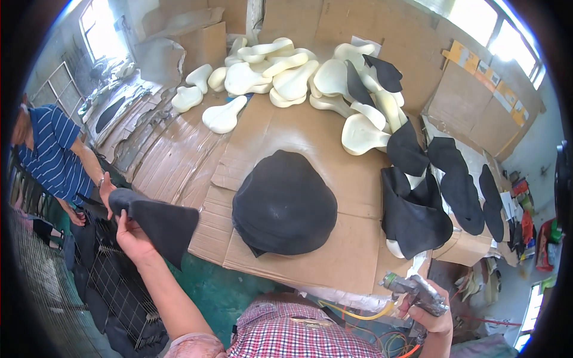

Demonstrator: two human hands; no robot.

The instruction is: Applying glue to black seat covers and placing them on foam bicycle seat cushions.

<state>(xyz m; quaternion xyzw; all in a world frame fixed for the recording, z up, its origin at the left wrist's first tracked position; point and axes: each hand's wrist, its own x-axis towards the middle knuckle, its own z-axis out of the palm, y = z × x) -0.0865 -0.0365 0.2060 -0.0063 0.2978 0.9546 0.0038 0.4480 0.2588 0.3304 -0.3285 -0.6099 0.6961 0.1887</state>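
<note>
My left hand (pixel 132 237) holds a black fan-shaped cover sheet (pixel 160 222) out to the left, past the table edge. A person in a striped blue shirt (pixel 51 156) stands there, one hand (pixel 106 190) on the sheet's narrow end. My right hand (pixel 431 315) grips a metal spray gun (pixel 413 291) with a yellow hose, low at the table's front right. A stack of black sheets (pixel 284 203) lies on the cardboard table top (pixel 352 179) in front of me.
Cream foam saddle pads (pixel 286 77) are heaped at the back of the table. Black-covered pieces (pixel 418 209) lie at the right. A wire rack (pixel 113 280) with black sheets stands low on the left. Cardboard panels (pixel 471 101) lean at the back right.
</note>
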